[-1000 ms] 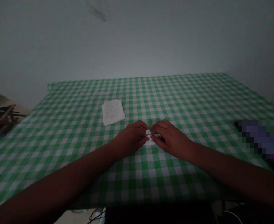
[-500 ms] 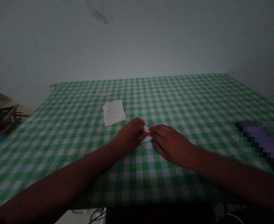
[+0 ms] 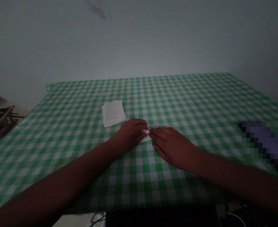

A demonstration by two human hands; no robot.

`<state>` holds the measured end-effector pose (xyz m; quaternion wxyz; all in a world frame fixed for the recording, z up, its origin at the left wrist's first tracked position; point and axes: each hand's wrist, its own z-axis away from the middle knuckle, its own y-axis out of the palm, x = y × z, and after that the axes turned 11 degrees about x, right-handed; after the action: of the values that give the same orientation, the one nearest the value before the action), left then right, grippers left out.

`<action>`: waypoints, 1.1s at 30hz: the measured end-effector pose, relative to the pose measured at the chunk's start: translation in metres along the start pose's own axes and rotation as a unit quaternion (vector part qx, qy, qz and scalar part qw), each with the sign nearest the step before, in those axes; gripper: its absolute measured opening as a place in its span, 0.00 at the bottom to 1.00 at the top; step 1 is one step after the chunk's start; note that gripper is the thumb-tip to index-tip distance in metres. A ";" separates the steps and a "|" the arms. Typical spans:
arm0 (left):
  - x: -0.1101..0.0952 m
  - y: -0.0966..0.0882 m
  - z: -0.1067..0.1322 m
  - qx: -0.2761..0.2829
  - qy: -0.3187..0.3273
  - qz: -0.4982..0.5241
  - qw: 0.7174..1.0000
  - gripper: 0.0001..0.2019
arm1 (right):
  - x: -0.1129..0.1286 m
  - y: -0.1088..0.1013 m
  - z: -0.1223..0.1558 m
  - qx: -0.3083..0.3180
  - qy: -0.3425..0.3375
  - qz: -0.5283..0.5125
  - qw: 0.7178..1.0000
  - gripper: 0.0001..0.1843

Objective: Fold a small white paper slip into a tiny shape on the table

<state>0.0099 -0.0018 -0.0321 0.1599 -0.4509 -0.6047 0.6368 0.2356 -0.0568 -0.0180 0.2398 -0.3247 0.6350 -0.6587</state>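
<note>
I log the small folded paper (image 3: 146,136) on the checked tablecloth (image 3: 200,104), just right of the paper stack (image 3: 113,113) and nearer me, left hand (image 3: 129,134) curled on its edge (pinch unclear), right hand (image 3: 172,145) flat, fingertips pressing it.

Pressing folded paper (image 3: 146,136) onto green-checked table (image 3: 188,101), left hand (image 3: 129,135) curled, right hand (image 3: 173,145) flat; paper stack (image 3: 113,113) at 11 o'clock.
</note>
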 end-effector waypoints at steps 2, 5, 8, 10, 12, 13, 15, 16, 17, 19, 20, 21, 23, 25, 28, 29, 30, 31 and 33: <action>0.003 -0.001 -0.001 0.014 0.000 -0.009 1.000 0.10 | 0.001 -0.001 0.000 0.007 0.005 0.003 1.000 0.23; 0.005 -0.005 -0.001 0.034 -0.002 -0.011 0.999 0.11 | 0.004 -0.002 0.001 0.021 0.018 0.015 1.000 0.24; 0.007 -0.010 0.001 0.052 -0.007 -0.015 0.999 0.13 | 0.006 -0.003 0.002 0.026 0.037 0.032 0.998 0.25; 0.009 -0.013 0.003 0.069 -0.007 -0.015 0.997 0.14 | 0.008 -0.004 0.003 0.026 0.045 0.041 0.998 0.25; 0.011 -0.016 0.006 0.089 -0.005 -0.013 0.996 0.16 | 0.009 -0.005 0.003 0.027 0.050 0.046 0.997 0.25; 0.012 -0.017 0.007 0.098 -0.005 -0.011 0.995 0.17 | 0.009 -0.005 0.003 0.027 0.050 0.048 0.997 0.25; 0.014 -0.020 0.008 0.113 -0.001 -0.004 0.994 0.20 | 0.008 -0.006 0.003 0.026 0.050 0.050 0.997 0.25; 0.014 -0.022 0.009 0.119 0.001 0.000 0.993 0.21 | 0.008 -0.006 0.003 0.026 0.050 0.051 0.997 0.25; 0.014 -0.024 0.010 0.126 0.004 0.003 0.992 0.22 | 0.008 -0.005 0.003 0.026 0.050 0.053 0.997 0.25; 0.013 -0.028 0.010 0.139 0.008 0.008 0.990 0.24 | 0.007 -0.005 0.003 0.026 0.049 0.056 0.997 0.24; 0.012 -0.030 0.011 0.143 0.007 0.011 0.990 0.25 | 0.007 -0.004 0.003 0.026 0.049 0.058 0.997 0.25; 0.011 -0.031 0.011 0.146 0.006 0.014 0.989 0.25 | 0.006 -0.004 0.003 0.025 0.048 0.059 0.997 0.25; 0.010 -0.031 0.011 0.142 0.005 0.020 0.990 0.24 | 0.006 -0.003 0.003 0.024 0.046 0.060 0.997 0.25; 0.009 -0.028 0.010 0.127 0.004 0.020 0.992 0.22 | 0.006 -0.003 0.003 0.024 0.045 0.059 0.997 0.25; 0.009 -0.020 0.007 0.095 -0.007 0.012 0.995 0.17 | 0.007 -0.004 0.003 0.022 0.044 0.056 0.997 0.25; 0.009 -0.018 0.006 0.086 -0.013 0.009 0.996 0.16 | 0.007 -0.004 0.003 0.020 0.041 0.053 0.998 0.25; 0.009 -0.015 0.005 0.080 -0.017 0.007 0.997 0.15 | 0.008 -0.005 0.003 0.019 0.037 0.050 0.998 0.25; 0.009 -0.013 0.005 0.073 -0.019 0.006 0.997 0.15 | 0.008 -0.005 0.003 0.018 0.033 0.046 0.998 0.25; 0.009 -0.011 0.004 0.064 -0.021 0.006 0.998 0.14 | 0.008 -0.005 0.003 0.017 0.030 0.039 0.999 0.25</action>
<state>-0.0014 0.0047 -0.0259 0.1717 -0.4302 -0.5631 0.6844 0.2327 -0.0645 -0.0120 0.2513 -0.2754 0.6428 -0.6692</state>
